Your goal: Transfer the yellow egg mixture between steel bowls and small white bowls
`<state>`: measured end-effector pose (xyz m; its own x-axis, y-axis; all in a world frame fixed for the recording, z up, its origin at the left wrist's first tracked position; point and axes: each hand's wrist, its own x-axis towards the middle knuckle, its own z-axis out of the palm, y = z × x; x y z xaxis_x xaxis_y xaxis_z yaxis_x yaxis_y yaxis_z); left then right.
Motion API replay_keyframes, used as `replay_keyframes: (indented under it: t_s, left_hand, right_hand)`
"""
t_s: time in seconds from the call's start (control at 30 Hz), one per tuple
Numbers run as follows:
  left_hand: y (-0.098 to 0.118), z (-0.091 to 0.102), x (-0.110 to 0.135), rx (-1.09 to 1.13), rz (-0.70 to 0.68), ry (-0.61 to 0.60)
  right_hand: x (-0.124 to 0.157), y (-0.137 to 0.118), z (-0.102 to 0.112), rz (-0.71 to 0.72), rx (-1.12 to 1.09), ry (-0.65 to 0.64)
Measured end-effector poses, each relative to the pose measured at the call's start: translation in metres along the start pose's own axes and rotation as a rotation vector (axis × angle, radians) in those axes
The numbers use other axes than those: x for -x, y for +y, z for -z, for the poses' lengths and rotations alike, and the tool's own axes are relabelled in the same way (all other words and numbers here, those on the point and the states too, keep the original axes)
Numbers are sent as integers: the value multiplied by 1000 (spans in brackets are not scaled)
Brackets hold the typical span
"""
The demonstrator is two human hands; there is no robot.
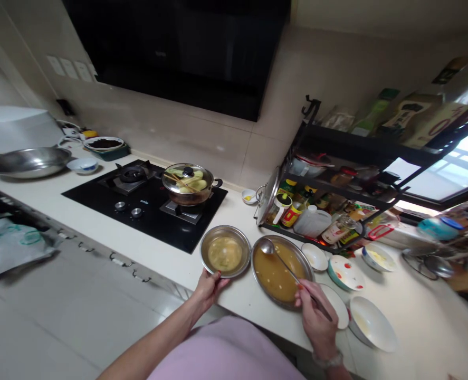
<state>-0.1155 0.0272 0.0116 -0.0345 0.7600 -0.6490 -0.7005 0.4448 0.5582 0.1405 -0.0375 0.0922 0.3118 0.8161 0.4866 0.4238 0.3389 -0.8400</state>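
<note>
My left hand point(211, 287) grips the near rim of a small metal bowl point(206, 252), which holds some yellowish, cloudy liquid. Just right of it stands a wider metal basin point(257, 282) of brownish broth with pale bits floating in it. In my right hand point(316, 314) is the handle of a long metal ladle point(267, 246). The ladle's round head is over the basin's far left part; whether it touches the broth I cannot tell. My right fingers wrap the handle near the basin's right edge.
Behind on the black gas hob point(150, 221) stands a lidded pan point(188, 184) with chopsticks across it. A dark rack point(336, 179) of bottles rises at the back right. Several bowls, among them a white bowl point(376, 324), line the counter right of the basin.
</note>
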Motion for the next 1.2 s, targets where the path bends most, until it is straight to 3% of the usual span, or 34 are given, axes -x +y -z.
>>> replay_keyframes:
  t_s: [0.1, 0.27, 0.53, 0.63, 0.83, 1.2]
  left_hand:
    - [2, -1, -2, -13, -25, 10]
    - [8, 3, -5, -69, -64, 32]
    - [13, 13, -4, -167, -177, -21]
    - [14, 13, -3, -210, -198, -54]
    - [17, 10, 2, -227, -188, -40]
    - [17, 14, -1, -179, -161, -41]
  right_hand:
    - [0, -4, -27, -146, -116, -19]
    - [1, 4, -62, -238, -164, -143]
    - [-3, 12, -80, -193, -94, -234]
    - [3, 13, -84, -278, -116, -244]
    - [10, 26, -88, -532, -263, -48]
    - [3, 17, -78, -647, -459, 134]
